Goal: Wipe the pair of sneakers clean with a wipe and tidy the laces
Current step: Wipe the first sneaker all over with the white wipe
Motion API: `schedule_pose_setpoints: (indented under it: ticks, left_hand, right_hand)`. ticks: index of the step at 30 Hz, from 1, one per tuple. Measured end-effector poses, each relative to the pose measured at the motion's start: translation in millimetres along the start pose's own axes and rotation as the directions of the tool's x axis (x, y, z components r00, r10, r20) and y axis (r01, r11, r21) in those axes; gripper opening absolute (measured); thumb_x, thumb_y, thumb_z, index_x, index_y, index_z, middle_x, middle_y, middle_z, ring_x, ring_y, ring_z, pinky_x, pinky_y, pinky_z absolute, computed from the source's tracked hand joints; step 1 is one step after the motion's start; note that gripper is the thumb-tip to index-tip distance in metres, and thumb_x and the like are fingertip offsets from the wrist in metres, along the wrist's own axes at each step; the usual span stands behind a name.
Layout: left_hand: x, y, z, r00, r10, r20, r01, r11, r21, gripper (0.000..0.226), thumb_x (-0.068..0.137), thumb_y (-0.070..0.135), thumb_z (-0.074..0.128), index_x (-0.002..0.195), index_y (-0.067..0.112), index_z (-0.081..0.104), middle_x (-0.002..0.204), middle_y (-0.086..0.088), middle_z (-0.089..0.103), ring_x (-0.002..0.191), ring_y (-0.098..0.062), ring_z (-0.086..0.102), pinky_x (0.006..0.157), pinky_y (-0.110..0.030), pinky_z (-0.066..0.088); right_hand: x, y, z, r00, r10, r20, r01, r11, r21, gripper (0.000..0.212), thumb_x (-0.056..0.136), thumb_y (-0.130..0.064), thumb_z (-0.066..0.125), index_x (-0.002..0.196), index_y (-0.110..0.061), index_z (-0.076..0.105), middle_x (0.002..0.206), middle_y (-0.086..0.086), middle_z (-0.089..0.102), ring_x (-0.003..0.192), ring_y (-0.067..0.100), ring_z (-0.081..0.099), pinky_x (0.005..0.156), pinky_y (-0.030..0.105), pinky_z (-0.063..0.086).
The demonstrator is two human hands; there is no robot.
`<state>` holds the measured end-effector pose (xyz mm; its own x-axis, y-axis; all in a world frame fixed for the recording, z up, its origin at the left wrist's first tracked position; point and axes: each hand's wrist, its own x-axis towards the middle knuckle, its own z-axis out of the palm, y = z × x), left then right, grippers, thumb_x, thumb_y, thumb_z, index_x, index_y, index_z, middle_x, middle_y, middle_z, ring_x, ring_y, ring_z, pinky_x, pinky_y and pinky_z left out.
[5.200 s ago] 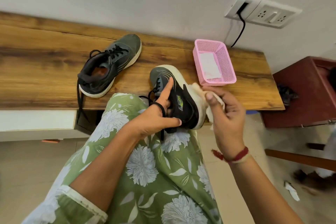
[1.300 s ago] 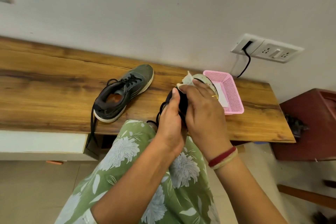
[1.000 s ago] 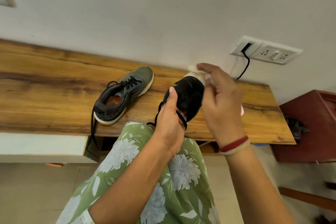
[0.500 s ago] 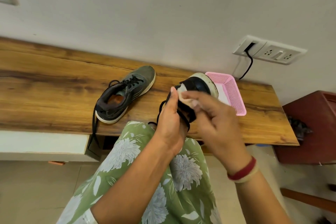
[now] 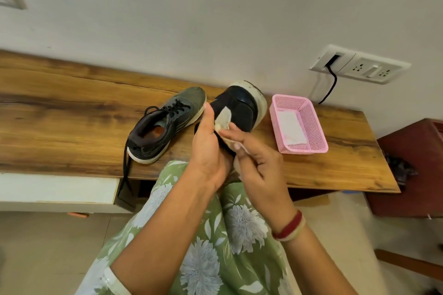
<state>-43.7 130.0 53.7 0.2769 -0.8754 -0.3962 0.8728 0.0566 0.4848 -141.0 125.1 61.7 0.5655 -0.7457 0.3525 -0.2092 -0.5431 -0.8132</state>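
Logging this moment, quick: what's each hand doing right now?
Left hand: closed around the black sneaker.
Right hand: closed, pinching the wipe against that sneaker.

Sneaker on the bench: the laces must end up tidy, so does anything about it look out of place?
Yes. The sneaker on the bench has loose laces, and one black lace trails over the bench's front edge and hangs below it. Nothing else about it stands out.
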Motion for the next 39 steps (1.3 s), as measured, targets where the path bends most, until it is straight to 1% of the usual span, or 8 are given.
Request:
schedule_pose_setpoints:
  ticks: [4,10,17,21,26,30,34,39]
  left_hand:
    - [5,3,0,0.998,0.060,-0.007,-0.060,0.998,0.028,0.055,0.100,0.047,0.025,0.130,0.010,0.053,0.116,-0.010,0.066,0.102,-0.017,0.064,0.083,-0.024,0.054]
    - [-1,-6,1,0.998,0.059,0.013,-0.060,0.997,0.058,0.051,0.099,0.039,0.030,0.133,0.006,0.051,0.129,-0.013,0.059,0.115,-0.017,0.059,0.095,-0.026,0.049]
    - [0,-10,-2,0.996,0.087,-0.023,-0.084,0.990,0.111,0.056,0.096,0.045,0.034,0.131,0.005,0.052,0.126,-0.013,0.061,0.115,-0.020,0.060,0.098,-0.030,0.048]
    - [3,1,-4,0.994,0.093,-0.063,-0.087,0.991,0.101,0.050,0.099,0.044,0.031,0.124,0.008,0.056,0.116,-0.014,0.066,0.101,-0.018,0.067,0.079,-0.024,0.056]
    - [7,20,-16,0.982,0.138,-0.127,-0.131,0.990,0.057,0.053,0.099,0.046,0.031,0.129,0.009,0.054,0.119,-0.011,0.065,0.103,-0.018,0.065,0.079,-0.026,0.056]
    - [6,20,-19,0.983,0.143,-0.119,-0.135,0.989,0.068,0.054,0.098,0.049,0.032,0.130,0.011,0.053,0.119,-0.008,0.066,0.105,-0.017,0.065,0.083,-0.027,0.054]
    - [8,15,-17,0.991,0.116,-0.065,-0.110,0.990,0.090,0.060,0.097,0.053,0.027,0.130,0.010,0.053,0.124,-0.011,0.063,0.114,-0.020,0.061,0.094,-0.030,0.049]
    - [13,26,-22,0.987,0.125,-0.100,-0.123,0.992,0.026,0.064,0.096,0.055,0.028,0.131,0.007,0.051,0.121,-0.014,0.064,0.108,-0.019,0.064,0.084,-0.025,0.055]
  right_hand:
    - [24,2,-18,0.966,-0.044,-0.255,0.025,0.997,-0.078,0.033,0.091,0.000,0.046,0.117,-0.015,0.061,0.108,0.002,0.068,0.068,-0.009,0.050,0.064,0.007,0.037]
    - [23,52,0,0.927,-0.370,-0.064,0.287,0.807,-0.516,0.040,0.089,0.005,0.042,0.127,0.001,0.053,0.133,0.013,0.052,0.132,0.025,0.039,0.106,0.051,0.035]
    - [0,58,8,0.915,-0.379,-0.137,0.259,0.815,-0.519,0.040,0.091,0.004,0.035,0.129,0.002,0.049,0.134,0.013,0.050,0.134,0.026,0.037,0.108,0.047,0.034]
    - [-14,61,11,0.964,-0.193,-0.182,0.088,0.880,-0.467,0.048,0.085,0.005,0.038,0.130,-0.005,0.049,0.131,0.006,0.053,0.126,0.009,0.043,0.108,0.026,0.035]
    - [-23,57,16,0.897,0.280,-0.343,-0.290,0.957,0.025,0.042,0.092,0.003,0.044,0.123,-0.023,0.055,0.116,-0.012,0.060,0.106,-0.008,0.055,0.089,0.016,0.048]
    - [11,27,15,0.895,0.084,-0.439,-0.099,0.995,-0.012,0.033,0.094,-0.001,0.044,0.123,-0.012,0.056,0.117,-0.017,0.056,0.112,-0.011,0.049,0.093,0.009,0.040]
    - [33,27,29,0.958,-0.191,-0.212,0.109,0.932,-0.347,0.043,0.087,0.000,0.039,0.128,-0.004,0.052,0.130,0.005,0.054,0.126,0.015,0.046,0.107,0.024,0.034]
    - [5,54,46,0.975,-0.169,-0.142,0.101,0.913,-0.396,0.056,0.082,0.010,0.038,0.136,-0.002,0.042,0.140,0.011,0.046,0.133,0.019,0.039,0.110,0.029,0.033]
